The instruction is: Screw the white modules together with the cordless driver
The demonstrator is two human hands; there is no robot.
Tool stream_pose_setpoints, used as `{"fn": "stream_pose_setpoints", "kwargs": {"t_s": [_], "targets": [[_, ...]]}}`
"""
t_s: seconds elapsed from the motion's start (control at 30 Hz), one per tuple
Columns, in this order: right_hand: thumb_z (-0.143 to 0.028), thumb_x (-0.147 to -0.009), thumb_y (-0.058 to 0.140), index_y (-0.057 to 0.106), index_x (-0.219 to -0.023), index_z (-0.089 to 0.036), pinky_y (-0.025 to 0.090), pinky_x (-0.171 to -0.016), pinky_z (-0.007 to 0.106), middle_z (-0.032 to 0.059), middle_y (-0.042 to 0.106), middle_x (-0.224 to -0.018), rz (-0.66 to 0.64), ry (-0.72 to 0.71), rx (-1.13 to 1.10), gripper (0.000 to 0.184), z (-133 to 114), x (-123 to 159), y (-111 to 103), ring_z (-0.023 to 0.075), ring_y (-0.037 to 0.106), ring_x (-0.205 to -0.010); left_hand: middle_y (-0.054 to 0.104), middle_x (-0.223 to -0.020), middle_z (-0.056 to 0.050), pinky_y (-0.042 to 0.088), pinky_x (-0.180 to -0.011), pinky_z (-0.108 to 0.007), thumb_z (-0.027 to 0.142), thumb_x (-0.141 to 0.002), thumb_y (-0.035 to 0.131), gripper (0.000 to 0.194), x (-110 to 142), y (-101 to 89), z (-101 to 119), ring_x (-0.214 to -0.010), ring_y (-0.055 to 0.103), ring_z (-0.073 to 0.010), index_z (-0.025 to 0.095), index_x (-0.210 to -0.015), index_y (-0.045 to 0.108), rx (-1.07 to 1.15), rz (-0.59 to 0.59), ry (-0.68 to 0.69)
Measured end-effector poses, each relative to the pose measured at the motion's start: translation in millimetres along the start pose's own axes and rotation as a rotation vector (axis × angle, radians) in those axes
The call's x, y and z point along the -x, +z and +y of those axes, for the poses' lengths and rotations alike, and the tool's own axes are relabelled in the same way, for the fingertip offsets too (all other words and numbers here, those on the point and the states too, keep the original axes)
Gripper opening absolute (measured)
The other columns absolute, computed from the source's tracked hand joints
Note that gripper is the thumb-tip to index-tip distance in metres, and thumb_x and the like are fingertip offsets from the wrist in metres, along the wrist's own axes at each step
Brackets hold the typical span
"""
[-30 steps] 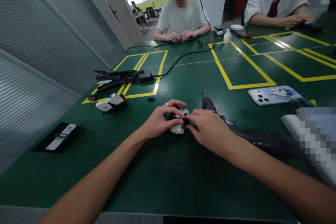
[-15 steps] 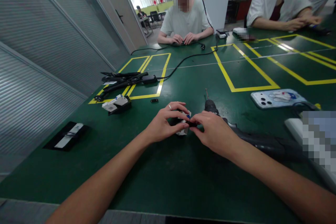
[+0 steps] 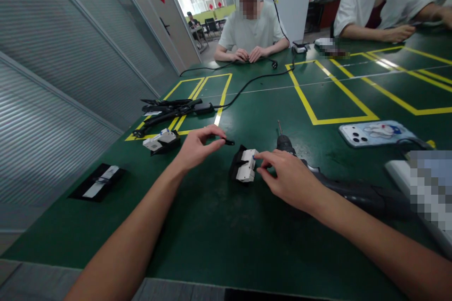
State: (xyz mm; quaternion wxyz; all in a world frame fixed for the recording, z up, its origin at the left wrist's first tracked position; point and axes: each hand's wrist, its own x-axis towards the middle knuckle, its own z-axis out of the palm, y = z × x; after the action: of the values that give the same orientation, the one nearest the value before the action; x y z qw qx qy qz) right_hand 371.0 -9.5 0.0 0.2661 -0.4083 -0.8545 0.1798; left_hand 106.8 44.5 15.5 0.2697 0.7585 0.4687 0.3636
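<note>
My left hand [image 3: 199,146] pinches a small black piece [image 3: 229,142] between thumb and fingertips, just above the table. To its right, a white block with a blue detail [image 3: 250,165] lies tilted against a black holder [image 3: 234,169], a dark tab reaching across it. My right hand [image 3: 282,171] is beside the block. Its index fingertip is at the blue detail, and the thumb is held apart from it. I see nothing between those fingers. A black power screwdriver [image 3: 284,143] lies behind my right hand, bit pointing away, partly hidden by the hand and forearm.
A similar white block in a black holder [image 3: 160,142] and a black sheet with a white strip [image 3: 97,182] lie left. Folded black gear with a cable [image 3: 173,110] is beyond. A phone [image 3: 376,134] lies right. Two people sit across the green table [image 3: 197,240].
My left hand has moved off the block to the left and now pinches a small black piece. My right thumb and index finger have parted. The white block is now uncovered.
</note>
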Motion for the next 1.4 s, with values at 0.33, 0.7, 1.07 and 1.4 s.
{"fn": "stream_pose_setpoints", "kwargs": {"t_s": [0.33, 0.7, 1.07, 1.4], "targets": [[-0.008, -0.093, 0.067, 0.061, -0.112, -0.015, 0.045, -0.078, 0.034, 0.0018, 0.055, -0.094, -0.004, -0.010, -0.005, 0.022, -1.0, 1.3, -2.3, 0.0185, 0.052, -0.085, 0.070, -0.095, -0.005, 0.049, -0.082, -0.033, 0.042, -0.078, 0.059, 0.029, -2.8, -34.7, -35.9, -0.088, 0.064, -0.0198, 0.018, -0.092, 0.067, -0.245, -0.229, -0.282], [-0.010, -0.094, 0.065, 0.060, -0.116, -0.014, 0.045, -0.080, 0.034, 0.0023, 0.054, -0.093, -0.011, 0.012, -0.015, 0.023, -1.6, 1.1, -1.4, 0.0190, 0.052, -0.086, 0.069, -0.098, -0.006, 0.046, -0.089, -0.038, 0.043, -0.077, 0.058, 0.029, -2.2, -46.7, -54.8, -0.094, 0.062, -0.0231, 0.021, -0.091, 0.069, -0.441, -0.308, -0.288], [-0.014, -0.096, 0.064, 0.055, -0.122, -0.015, 0.044, -0.077, 0.033, 0.0028, 0.053, -0.092, -0.005, 0.023, 0.003, 0.028, 1.2, 1.7, 0.3, 0.0193, 0.052, -0.083, 0.066, -0.099, -0.007, 0.047, -0.083, -0.039, 0.048, -0.076, 0.058, 0.035, -1.4, -48.8, -48.8, -0.091, 0.061, -0.0257, 0.022, -0.097, 0.067, -0.589, -0.266, -0.286], [-0.025, -0.086, 0.079, 0.048, -0.130, -0.012, 0.041, -0.095, 0.037, 0.0071, 0.045, -0.117, 0.016, -0.076, 0.078, 0.055, -6.6, 3.0, -3.3, 0.0228, 0.045, -0.104, 0.058, -0.117, -0.008, 0.045, -0.094, -0.041, 0.043, -0.087, 0.051, 0.037, 6.1, 16.4, 16.0, -0.105, 0.055, -0.0238, 0.021, -0.117, 0.056, -0.297, -0.302, 0.001]]}}
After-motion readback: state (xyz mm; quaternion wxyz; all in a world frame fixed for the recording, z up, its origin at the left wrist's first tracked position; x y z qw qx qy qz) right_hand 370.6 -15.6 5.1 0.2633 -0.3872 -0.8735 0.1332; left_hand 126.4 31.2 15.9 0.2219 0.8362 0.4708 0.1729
